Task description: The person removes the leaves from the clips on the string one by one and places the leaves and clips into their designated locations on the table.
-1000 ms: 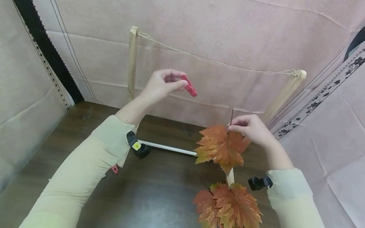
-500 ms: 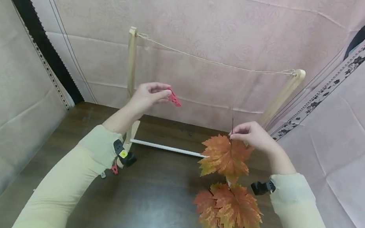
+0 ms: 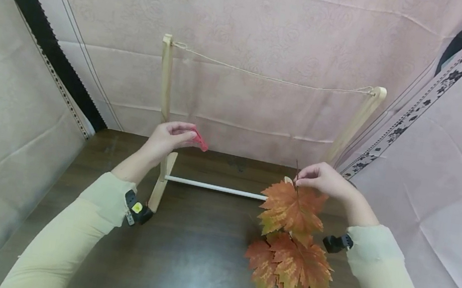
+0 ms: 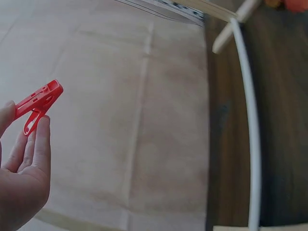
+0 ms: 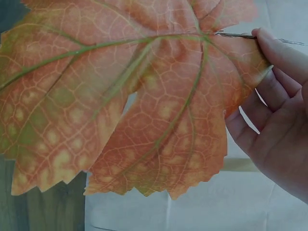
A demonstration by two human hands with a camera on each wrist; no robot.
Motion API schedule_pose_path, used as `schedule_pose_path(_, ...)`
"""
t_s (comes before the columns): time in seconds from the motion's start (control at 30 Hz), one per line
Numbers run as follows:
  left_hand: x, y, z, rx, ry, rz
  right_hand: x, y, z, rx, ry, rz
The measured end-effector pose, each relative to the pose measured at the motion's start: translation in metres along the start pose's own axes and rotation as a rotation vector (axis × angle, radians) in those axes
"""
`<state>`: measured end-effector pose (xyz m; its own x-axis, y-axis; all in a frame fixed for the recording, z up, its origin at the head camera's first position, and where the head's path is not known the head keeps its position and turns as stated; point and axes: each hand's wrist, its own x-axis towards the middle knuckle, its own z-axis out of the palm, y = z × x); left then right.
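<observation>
My left hand (image 3: 168, 140) pinches a red clothespin (image 3: 201, 140) between thumb and fingers, in the air left of centre. The left wrist view shows the clothespin (image 4: 41, 103) held by its handle ends. On the right, my right hand (image 3: 324, 180) pinches the thin dark stem of an orange maple leaf (image 3: 293, 208), which hangs below the fingers. Close up in the right wrist view, the leaf (image 5: 159, 106) spreads out with the stem between thumb and fingers. More maple leaves (image 3: 299, 268) lie on the table just below the held one, partly covered by it.
A wooden frame stands at the back, with a left post (image 3: 166, 78), a right post (image 3: 354, 125) and a string (image 3: 268, 77) tied between their tops. A white rod (image 3: 215, 188) joins its feet low down. Pale cloth (image 3: 255, 22) hangs behind the brown table (image 3: 185, 257).
My left hand has moved down and to the left with the clothespin. My right hand has lowered slightly and shifted right, bringing the leaf down over the leaves on the table.
</observation>
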<state>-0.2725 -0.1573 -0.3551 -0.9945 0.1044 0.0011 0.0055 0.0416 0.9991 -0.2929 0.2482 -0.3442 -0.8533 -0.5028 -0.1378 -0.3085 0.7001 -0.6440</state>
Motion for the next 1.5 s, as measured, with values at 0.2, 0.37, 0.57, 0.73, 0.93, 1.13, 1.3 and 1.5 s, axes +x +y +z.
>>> schedule_pose_path(0.2,-0.008,-0.018,-0.012,-0.008,0.005,-0.015,-0.005,0.007,0.002,-0.013,-0.009,-0.012)
schedule_pose_path(0.37,-0.015,-0.032,-0.024,0.008,0.028,-0.032,-0.006,0.021,0.004,-0.020,-0.019,-0.040)
schedule_pose_path(0.57,-0.028,-0.049,-0.042,0.016,0.038,-0.053,-0.007,0.032,0.007,-0.008,-0.062,-0.035)
schedule_pose_path(0.73,-0.037,-0.061,-0.058,0.026,0.040,-0.068,-0.012,0.040,0.009,-0.004,-0.089,-0.011)
schedule_pose_path(0.93,-0.050,-0.077,-0.078,0.068,0.057,-0.113,-0.018,0.053,0.013,0.014,-0.128,0.022)
schedule_pose_path(1.13,-0.066,-0.094,-0.096,0.110,0.093,-0.186,-0.024,0.068,0.017,0.000,-0.161,0.018)
schedule_pose_path(1.3,-0.077,-0.106,-0.108,0.128,0.101,-0.233,-0.029,0.076,0.019,0.013,-0.183,0.012)
schedule_pose_path(1.5,-0.088,-0.119,-0.121,0.070,0.117,-0.274,-0.034,0.088,0.023,0.055,-0.213,0.015)
